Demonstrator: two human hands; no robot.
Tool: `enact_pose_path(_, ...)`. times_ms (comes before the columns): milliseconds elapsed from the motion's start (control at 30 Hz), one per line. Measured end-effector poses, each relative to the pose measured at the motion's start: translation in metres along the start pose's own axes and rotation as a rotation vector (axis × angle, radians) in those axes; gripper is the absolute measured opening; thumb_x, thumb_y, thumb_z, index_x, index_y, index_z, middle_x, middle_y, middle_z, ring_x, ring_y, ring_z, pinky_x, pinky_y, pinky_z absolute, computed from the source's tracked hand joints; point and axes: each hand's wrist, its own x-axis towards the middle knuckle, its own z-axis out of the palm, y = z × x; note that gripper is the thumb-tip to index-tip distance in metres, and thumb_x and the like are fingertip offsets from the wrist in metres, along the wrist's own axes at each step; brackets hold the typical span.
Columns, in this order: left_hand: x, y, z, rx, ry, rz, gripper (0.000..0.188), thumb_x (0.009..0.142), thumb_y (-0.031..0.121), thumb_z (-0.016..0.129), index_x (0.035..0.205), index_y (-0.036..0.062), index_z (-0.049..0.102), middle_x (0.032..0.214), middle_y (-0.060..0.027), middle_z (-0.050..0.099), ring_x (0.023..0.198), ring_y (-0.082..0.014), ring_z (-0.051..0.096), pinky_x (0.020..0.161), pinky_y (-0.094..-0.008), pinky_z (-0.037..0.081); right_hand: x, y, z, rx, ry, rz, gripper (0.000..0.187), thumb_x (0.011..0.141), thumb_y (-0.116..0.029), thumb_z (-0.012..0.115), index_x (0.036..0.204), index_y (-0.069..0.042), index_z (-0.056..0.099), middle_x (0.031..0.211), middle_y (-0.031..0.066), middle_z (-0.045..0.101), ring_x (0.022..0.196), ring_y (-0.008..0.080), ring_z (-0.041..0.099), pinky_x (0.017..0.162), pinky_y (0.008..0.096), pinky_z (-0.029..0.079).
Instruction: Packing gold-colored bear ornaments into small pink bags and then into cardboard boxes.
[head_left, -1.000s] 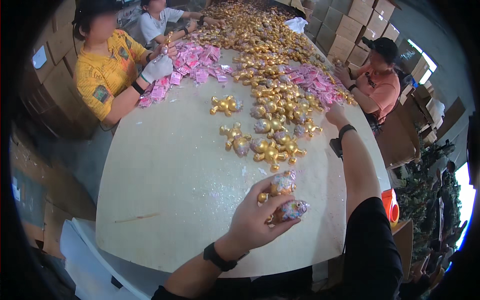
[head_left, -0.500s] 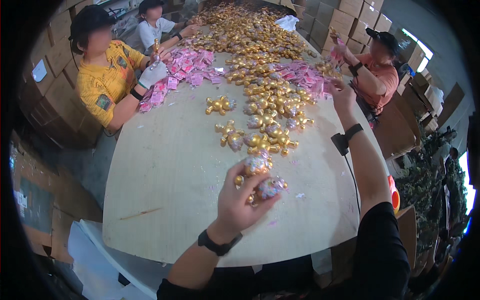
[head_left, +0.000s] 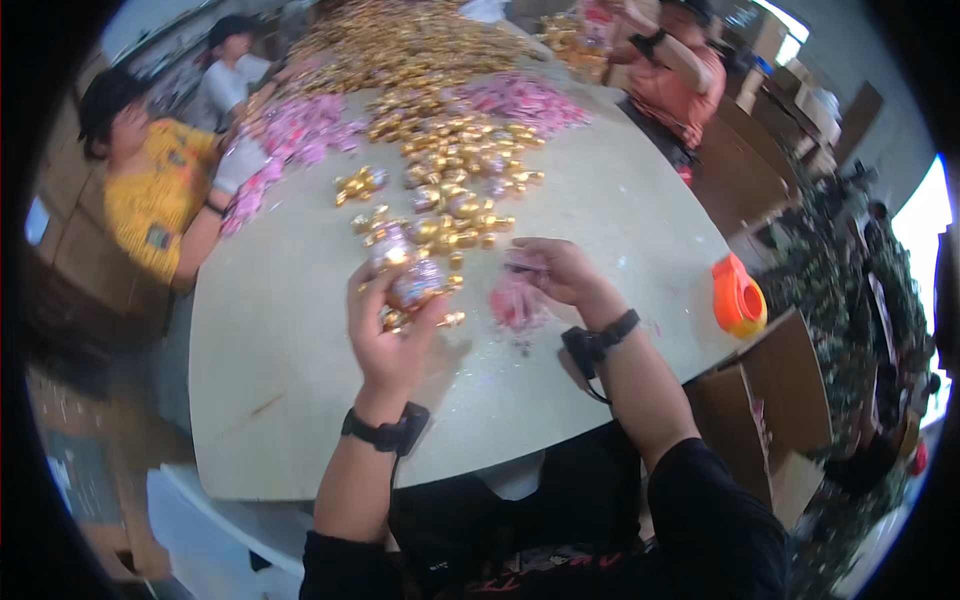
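Note:
My left hand is closed around gold bear-shaped ornaments, with a glittery clear part of one ornament between thumb and fingers. It looks like two are held together; the fingers hide parts of them. Over the table to its right, my right hand pinches small pink printed packets, which hang down blurred from the fingertips. Just beyond my left hand, more gold bear ornaments lie at the near end of a long heap. One gold ornament lies apart on the left.
Pink packets are piled at the left and right of the gold heap. An orange and yellow ring-shaped thing sits at the table's right edge, above an open cardboard box. Co-workers are at both sides of the table.
My right hand has come back from the right-hand pink pile with pink packets in it. My left hand still holds the ornaments. The whole view has shifted.

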Motion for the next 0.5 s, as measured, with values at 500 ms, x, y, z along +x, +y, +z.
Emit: enact_pose_path(500, -0.008, -0.032, -0.012, -0.034, -0.045, -0.112, 0.051, 0.089, 0.008, 0.073, 0.134, -0.0039, 0.053, 0.131, -0.0119, 0.055, 0.113, -0.0209, 0.056, 0.095, -0.0330, 0.047, -0.045, -0.017, 0.022, -1.132, 0.004, -0.824, 0.049, 0.094, -0.020, 0.060, 0.138, -0.005, 0.047, 0.087, 0.0244, 0.068, 0.082, 0.0432, 0.065, 0.075, 0.0505, 0.051)
